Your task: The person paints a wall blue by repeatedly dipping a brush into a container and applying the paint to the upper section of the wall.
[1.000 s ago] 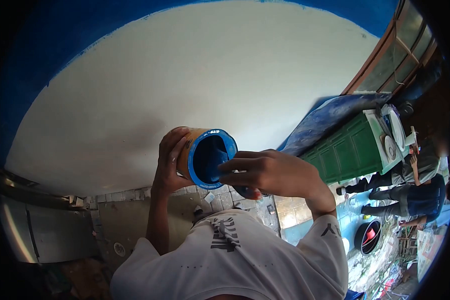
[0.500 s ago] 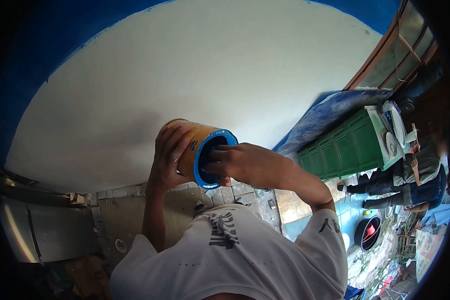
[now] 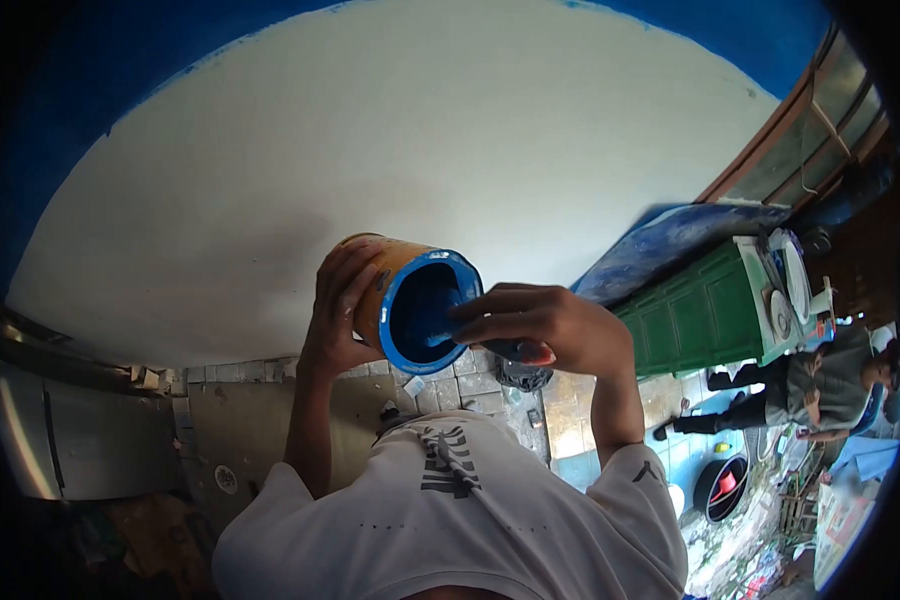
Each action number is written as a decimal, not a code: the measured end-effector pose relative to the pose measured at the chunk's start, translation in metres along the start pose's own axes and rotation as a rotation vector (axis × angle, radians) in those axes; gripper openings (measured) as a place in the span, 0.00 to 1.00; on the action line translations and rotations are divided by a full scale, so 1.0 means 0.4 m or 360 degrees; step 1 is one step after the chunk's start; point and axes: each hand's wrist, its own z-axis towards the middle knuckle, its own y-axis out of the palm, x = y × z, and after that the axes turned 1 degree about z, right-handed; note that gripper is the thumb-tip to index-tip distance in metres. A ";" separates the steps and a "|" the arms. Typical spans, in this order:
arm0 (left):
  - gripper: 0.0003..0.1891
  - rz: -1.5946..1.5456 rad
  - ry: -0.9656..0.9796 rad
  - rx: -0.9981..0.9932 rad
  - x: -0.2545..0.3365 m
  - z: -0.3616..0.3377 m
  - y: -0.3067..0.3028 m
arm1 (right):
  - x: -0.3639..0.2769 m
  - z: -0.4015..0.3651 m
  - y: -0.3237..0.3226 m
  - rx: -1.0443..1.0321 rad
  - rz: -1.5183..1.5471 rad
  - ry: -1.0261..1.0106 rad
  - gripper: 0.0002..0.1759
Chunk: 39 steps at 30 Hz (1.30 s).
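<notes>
My left hand [image 3: 338, 305] is wrapped round the side of an orange paint can [image 3: 398, 258], which is tilted so that its mouth faces to the right. Blue paint coats the can's rim and inside. My right hand [image 3: 565, 325] grips a paintbrush [image 3: 448, 322] at the can's mouth. Its blue-coated head is partly inside the can, and a dark handle with a red end shows beneath my fingers. In front of both hands rises a pale wall [image 3: 270, 150] with a blue painted border [image 3: 60, 130].
A green cabinet [image 3: 690, 310] stands to the right, with things piled at its end. Beyond it are people [image 3: 820, 385] and a black tub [image 3: 720, 490] holding a red item. A black bag [image 3: 523, 373] lies on the paved ground below my right hand.
My right hand has drawn back to the right out of the can's mouth, bringing the paintbrush into sight. The left hand still holds the tilted can in nearly the same place.
</notes>
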 end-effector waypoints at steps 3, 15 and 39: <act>0.65 0.0055 -0.0011 -0.0029 0.012 0.014 -0.009 | -0.002 0.009 0.020 0.0032 -0.0009 0.0009 0.27; 0.65 0.0126 0.0089 -0.0046 0.016 0.026 -0.004 | 0.028 0.061 0.048 -0.0040 -0.0197 0.0100 0.20; 0.71 -0.0247 -0.0588 0.0227 0.012 0.000 0.040 | 0.127 0.008 0.019 0.1897 0.1526 0.0502 0.21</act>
